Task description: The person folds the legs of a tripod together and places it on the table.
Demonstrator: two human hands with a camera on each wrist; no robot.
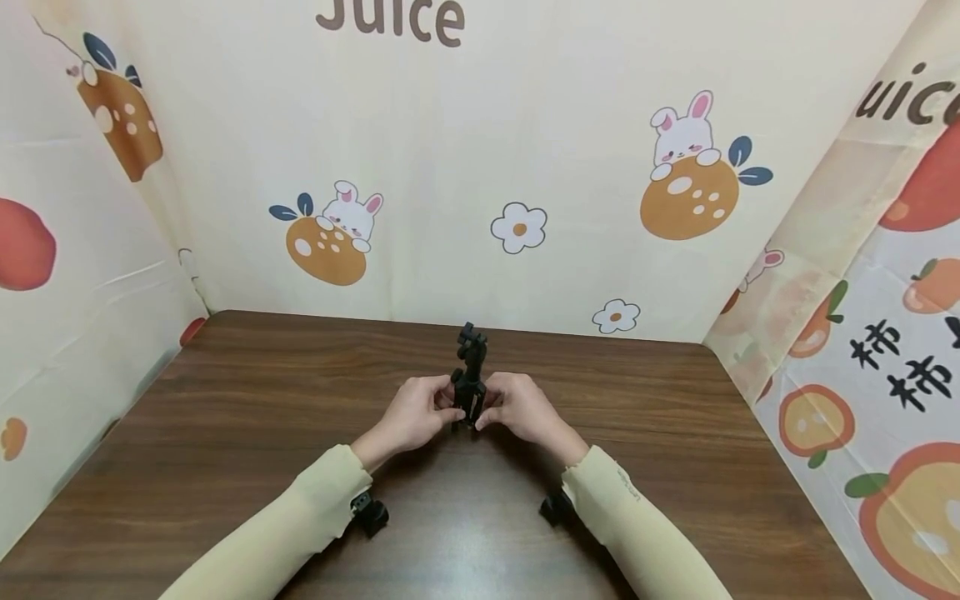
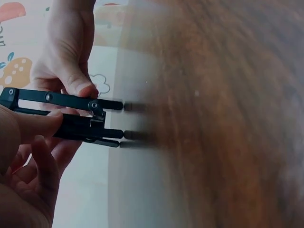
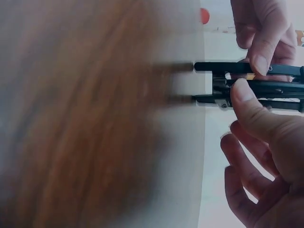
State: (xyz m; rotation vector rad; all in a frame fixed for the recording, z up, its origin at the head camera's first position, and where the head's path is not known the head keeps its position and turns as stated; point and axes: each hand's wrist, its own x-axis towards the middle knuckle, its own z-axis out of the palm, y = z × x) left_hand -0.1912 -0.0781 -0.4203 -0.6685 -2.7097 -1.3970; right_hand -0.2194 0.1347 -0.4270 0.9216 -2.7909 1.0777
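Black tripod (image 1: 470,390), upright on surface (image 1: 262,400); pinched at legs (image 2: 71,99) by fingers (image 2: 40,124) of left hand (image 1: 414,413) and right hand (image 1: 528,408); probably light, stiff; best held there.

A: What's the counter (image 1: 225,433) like?
B: Dk brown, wood-grain, far corners rounded, w/ a pale glossy patch nr the ctr of the near part.
A: Anything on it?
B: Yep, 1 blk mini tripod (image 1: 471,379), upright, twd the far side, approx. mid-width.
A: Feet down?
B: Yes, tips touching the surface, w/ reflections right under; legs close tog.
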